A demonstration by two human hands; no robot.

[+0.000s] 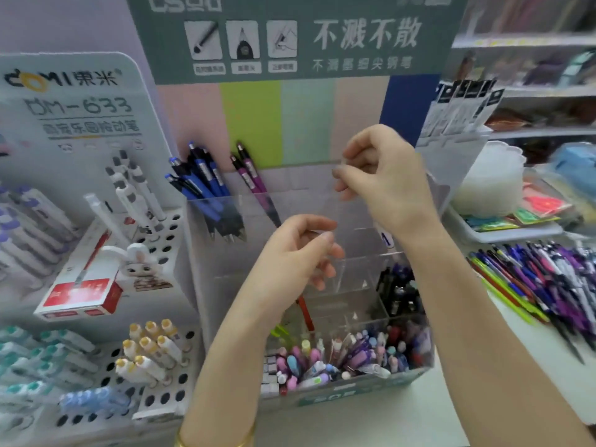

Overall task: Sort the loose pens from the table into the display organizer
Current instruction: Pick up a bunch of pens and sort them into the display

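Observation:
The clear acrylic display organizer (322, 398) stands in the middle, in front of a green signboard. Blue pens (206, 185) and purple pens (248, 172) stand in its back row, dark pens (400, 291) fill a right compartment, and several small pastel items fill the front row. A red pen (304, 312) stands below my left hand. My right hand (387, 175) hovers over the back row and my left hand (300, 256) over the middle; each pinches an edge of a clear divider panel (338, 217) between thumb and forefinger. The loose pens (548, 285) lie heaped on the table at the right.
A white perforated pen stand (161, 395) with white and yellow-capped pens sits at the left, with a red and white box (80, 295) on it. A white tray (503, 233) of small packets stands at the right, behind the loose pens. Shelves run along the back right.

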